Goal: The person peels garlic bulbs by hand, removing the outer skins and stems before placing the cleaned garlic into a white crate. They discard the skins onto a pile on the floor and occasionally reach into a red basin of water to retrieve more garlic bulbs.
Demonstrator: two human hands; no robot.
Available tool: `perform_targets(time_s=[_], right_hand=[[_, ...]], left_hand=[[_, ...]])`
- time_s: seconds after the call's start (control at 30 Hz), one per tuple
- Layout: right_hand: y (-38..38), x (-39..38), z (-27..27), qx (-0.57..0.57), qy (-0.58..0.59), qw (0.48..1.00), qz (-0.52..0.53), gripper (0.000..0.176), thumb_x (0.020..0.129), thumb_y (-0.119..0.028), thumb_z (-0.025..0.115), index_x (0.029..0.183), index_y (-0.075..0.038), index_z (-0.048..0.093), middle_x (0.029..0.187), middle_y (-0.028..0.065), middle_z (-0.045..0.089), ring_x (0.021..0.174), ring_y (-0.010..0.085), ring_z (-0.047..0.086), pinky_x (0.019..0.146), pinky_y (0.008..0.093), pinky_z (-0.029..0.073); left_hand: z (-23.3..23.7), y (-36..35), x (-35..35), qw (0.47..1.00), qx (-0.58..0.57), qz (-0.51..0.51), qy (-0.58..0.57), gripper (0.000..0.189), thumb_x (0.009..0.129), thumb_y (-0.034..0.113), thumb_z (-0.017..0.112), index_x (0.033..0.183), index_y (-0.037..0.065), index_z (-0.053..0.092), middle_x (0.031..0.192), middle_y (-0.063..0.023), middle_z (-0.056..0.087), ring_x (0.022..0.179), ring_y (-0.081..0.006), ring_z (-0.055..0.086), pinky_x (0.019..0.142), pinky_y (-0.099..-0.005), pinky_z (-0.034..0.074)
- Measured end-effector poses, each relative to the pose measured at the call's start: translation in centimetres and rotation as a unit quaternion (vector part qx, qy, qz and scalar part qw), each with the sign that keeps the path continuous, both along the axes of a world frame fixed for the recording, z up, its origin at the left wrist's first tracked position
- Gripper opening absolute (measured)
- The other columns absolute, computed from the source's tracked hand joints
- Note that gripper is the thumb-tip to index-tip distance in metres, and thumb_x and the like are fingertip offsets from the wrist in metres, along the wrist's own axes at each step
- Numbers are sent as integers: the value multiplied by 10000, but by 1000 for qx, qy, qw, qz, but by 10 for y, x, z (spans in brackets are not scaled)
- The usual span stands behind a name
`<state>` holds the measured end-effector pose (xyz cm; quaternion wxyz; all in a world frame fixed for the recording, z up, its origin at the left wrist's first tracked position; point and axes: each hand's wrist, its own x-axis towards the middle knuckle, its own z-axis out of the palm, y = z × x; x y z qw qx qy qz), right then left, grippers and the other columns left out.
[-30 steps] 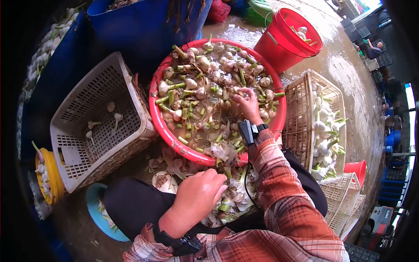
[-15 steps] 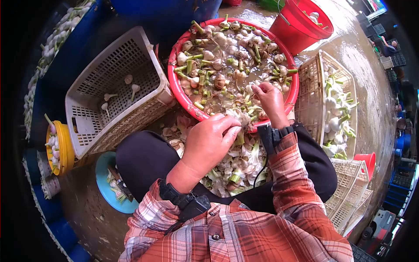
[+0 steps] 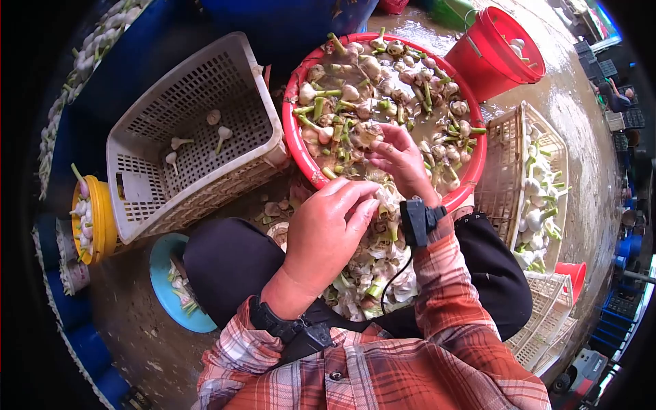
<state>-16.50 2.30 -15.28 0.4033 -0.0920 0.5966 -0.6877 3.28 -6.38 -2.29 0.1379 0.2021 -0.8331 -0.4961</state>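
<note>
My left hand [image 3: 326,229] is over the near rim of a red tub [image 3: 301,156], back of the hand up. Its fingers are curled with the thumb close to them, and the palm side is hidden. My right hand [image 3: 402,164] reaches into the tub, fingers apart, with the tips at the right side of a brownish garlic bulb [image 3: 367,134]. Many garlic bulbs with cut green stalks lie in the tub's murky water. Below my hands, a heap of pale garlic peelings [image 3: 376,273] lies between my legs.
To the left stands a grey plastic crate [image 3: 198,160] with several bulbs, beside a yellow bucket [image 3: 102,219] and a blue basin [image 3: 160,273]. A red bucket [image 3: 482,61] stands behind the tub. At right is a crate of cleaned garlic [image 3: 540,205].
My right hand has moved left to the brownish bulb, and its fingers have spread from a pinch. My left hand stays curled by the rim. The camera view has shifted slightly.
</note>
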Motion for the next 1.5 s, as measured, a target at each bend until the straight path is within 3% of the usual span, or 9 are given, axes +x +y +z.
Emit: perform_targets(time_s=[0.5, 0.63, 0.67, 0.77, 1.07, 1.2, 1.27, 1.37, 1.5], right_hand=[[113, 106, 127, 85, 237, 968, -24, 396, 820, 10, 720, 1199, -31, 610, 1117, 57, 597, 885, 103, 625, 754, 243, 551], [117, 112, 132, 20, 479, 877, -27, 413, 823, 111, 632, 1202, -49, 595, 1191, 69, 568, 1112, 151, 586, 900, 279, 544], [119, 113, 131, 18, 478, 878, -29, 413, 823, 111, 632, 1202, -49, 595, 1191, 69, 568, 1111, 151, 586, 900, 279, 544], [120, 116, 131, -76, 189, 974, -95, 307, 892, 37, 669, 1190, -29, 629, 1165, 63, 583, 1040, 131, 623, 863, 265, 537], [103, 116, 133, 100, 289, 943, -131, 135, 903, -67, 749, 998, 18, 708, 827, 22, 666, 699, 76, 651, 656, 226, 531], [101, 114, 132, 48, 254, 953, -157, 104, 910, -60, 737, 980, 10, 707, 868, 17, 665, 755, 70, 656, 686, 222, 528], [106, 112, 136, 20, 257, 955, -145, 95, 913, -59, 733, 978, 5, 708, 879, 15, 663, 787, 64, 656, 699, 219, 526], [109, 107, 141, 22, 343, 934, -99, 157, 966, -142, 713, 1067, -23, 699, 974, 13, 659, 864, 55, 633, 707, 212, 517], [115, 103, 145, -33, 73, 997, -26, 494, 998, -258, 685, 1407, -31, 526, 1101, 61, 666, 952, 93, 641, 731, 232, 529]], left_hand=[[-9, 30, -2, 980, -171, -86, 57, 257, 946, 188, 681, 1172, 74, 721, 1042, -118, 736, 917, -268, 718, 785, -346, 563], [1, 34, -1, 935, 347, -75, 9, 465, 993, 274, 675, 1382, 46, 559, 1187, -99, 683, 1019, -190, 697, 857, -314, 576], [4, 35, 0, 868, 487, -87, -46, 538, 1001, 294, 673, 1436, 32, 497, 1227, -99, 654, 1056, -176, 678, 888, -309, 576], [-12, 34, -1, 901, 421, -96, 39, 526, 965, 195, 713, 1414, 21, 502, 1231, -108, 652, 1089, -164, 663, 897, -303, 574], [-6, 44, -4, 987, -37, -32, 156, 534, 790, 48, 812, 1290, 84, 629, 1199, -86, 548, 1036, -154, 615, 853, -289, 596], [-6, 46, -4, 986, -30, -38, 158, 516, 825, 44, 793, 1308, 94, 618, 1204, -80, 545, 1063, -154, 623, 906, -297, 586], [-6, 45, -2, 932, 343, -26, 117, 490, 885, 60, 758, 1343, 87, 586, 1249, -63, 571, 1117, -159, 630, 961, -313, 559], [-5, 34, -2, 898, 413, -72, 134, 478, 937, 57, 710, 1385, 52, 542, 1307, -92, 601, 1170, -180, 631, 968, -318, 558], [-5, 34, 0, 859, 483, -114, 125, 476, 951, 66, 700, 1399, 47, 539, 1272, -114, 632, 1187, -189, 626, 973, -317, 552]])
